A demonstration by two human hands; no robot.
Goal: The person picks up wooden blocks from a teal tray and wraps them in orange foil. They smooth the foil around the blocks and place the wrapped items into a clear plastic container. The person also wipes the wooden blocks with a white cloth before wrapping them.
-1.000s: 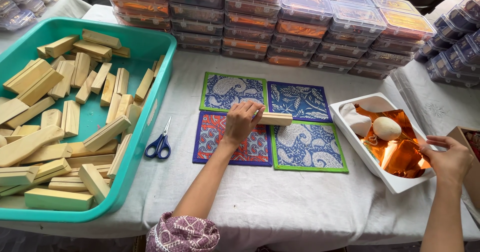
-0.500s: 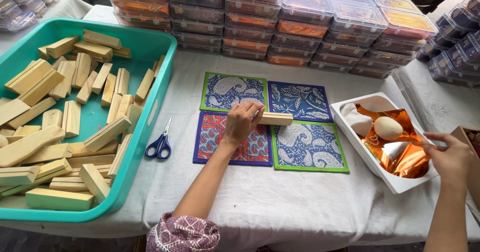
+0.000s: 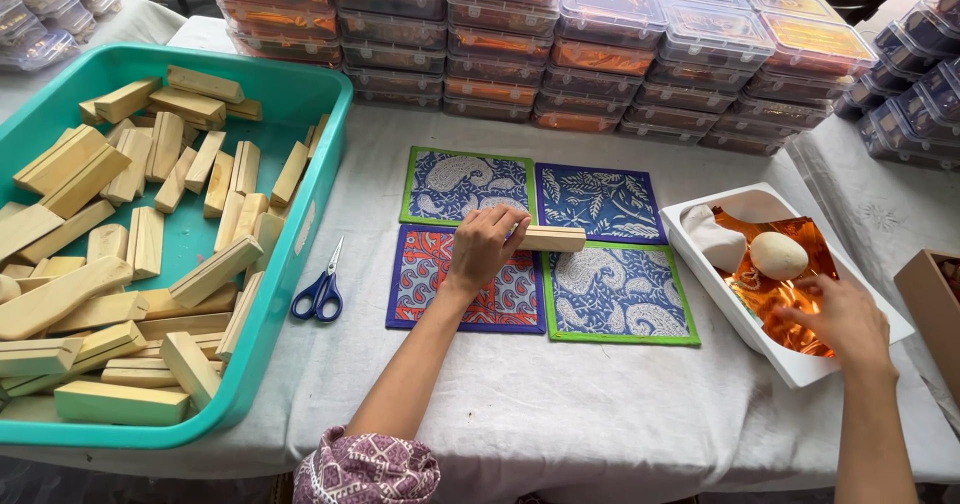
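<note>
Pine block (image 3: 548, 238) lies gripped in your left hand (image 3: 483, 245), resting where the four patterned mats (image 3: 610, 294) meet. Your right hand (image 3: 842, 320) spreads open-fingered over copper foil (image 3: 775, 299) in the white tray (image 3: 790, 369), apparently pressing it, beside a pale egg-shaped object (image 3: 779, 255).

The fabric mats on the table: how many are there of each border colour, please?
Green border: 2, the top-left mat and the bottom-right mat
Blue border: 2, the top-right mat and the bottom-left mat
Total: 4
The left hand holds a wooden block over them.
</note>
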